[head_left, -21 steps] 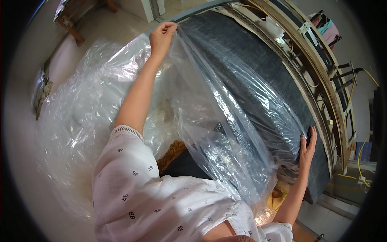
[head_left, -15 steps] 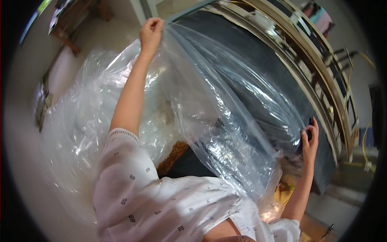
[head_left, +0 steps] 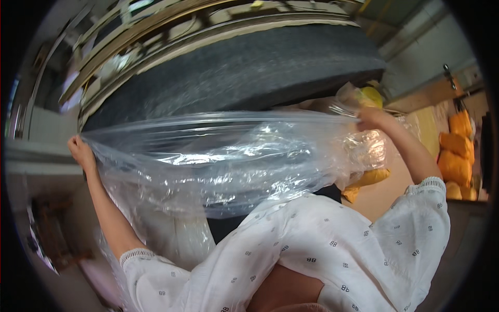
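Observation:
A clear plastic sheet (head_left: 244, 151) is stretched wide in front of my body, its upper edge pulled nearly straight from side to side. My left hand (head_left: 80, 150) is closed on its left corner at the far left. At the right end my right hand (head_left: 373, 118), a little blurred, grips the gathered edge; loose film bunches beside its fingers. Behind the sheet lies a long piece covered in dark grey fabric (head_left: 244, 67), partly seen through the film. More of the plastic hangs down below my left forearm.
Wooden frame rails (head_left: 171, 21) run along the far side of the dark piece. To the right are orange-yellow bundles (head_left: 456, 164) by a brown board, and another yellow bundle (head_left: 371, 178) lies under the sheet's right end. A brown wooden stool-like thing (head_left: 52, 210) stands at lower left.
My view has swung to the right. Both hands still hold the plastic sheet, now stretched across level before me rather than slanting, with the long dark piece straight ahead.

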The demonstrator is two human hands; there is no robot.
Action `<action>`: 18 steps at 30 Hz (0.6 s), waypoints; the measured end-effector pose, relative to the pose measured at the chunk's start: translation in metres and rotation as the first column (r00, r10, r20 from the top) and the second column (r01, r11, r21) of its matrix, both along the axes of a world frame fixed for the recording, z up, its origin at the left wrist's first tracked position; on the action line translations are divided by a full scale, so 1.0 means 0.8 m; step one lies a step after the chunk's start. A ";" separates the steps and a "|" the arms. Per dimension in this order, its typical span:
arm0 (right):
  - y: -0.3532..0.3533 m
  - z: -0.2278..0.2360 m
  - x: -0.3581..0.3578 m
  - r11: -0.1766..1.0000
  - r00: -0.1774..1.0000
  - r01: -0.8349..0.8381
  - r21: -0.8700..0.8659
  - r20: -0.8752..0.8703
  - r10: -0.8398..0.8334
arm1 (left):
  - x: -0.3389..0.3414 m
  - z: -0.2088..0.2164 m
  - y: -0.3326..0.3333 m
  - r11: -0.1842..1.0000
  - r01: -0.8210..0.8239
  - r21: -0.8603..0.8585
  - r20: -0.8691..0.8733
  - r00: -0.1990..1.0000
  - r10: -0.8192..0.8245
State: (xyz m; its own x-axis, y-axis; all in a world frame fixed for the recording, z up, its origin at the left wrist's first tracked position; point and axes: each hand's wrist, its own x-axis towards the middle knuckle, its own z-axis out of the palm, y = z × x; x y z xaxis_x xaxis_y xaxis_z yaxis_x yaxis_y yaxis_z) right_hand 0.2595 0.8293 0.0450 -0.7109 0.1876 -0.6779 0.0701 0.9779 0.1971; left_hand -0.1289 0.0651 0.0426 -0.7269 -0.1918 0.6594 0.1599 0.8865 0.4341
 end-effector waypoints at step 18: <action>0.175 0.020 -0.144 0.957 0.241 -0.035 -0.287 -0.932 -0.270 | -0.030 -0.067 -0.171 0.888 -0.278 -0.367 0.284 0.875 0.391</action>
State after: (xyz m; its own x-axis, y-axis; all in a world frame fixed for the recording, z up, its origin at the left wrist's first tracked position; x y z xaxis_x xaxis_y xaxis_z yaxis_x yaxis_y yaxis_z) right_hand 0.1445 0.9692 0.0612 -0.8353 0.3026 0.4590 0.1736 0.9373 -0.3021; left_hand -0.1533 -0.0713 -0.0112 -0.8440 -0.2949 0.4480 -0.2782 0.9548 0.1045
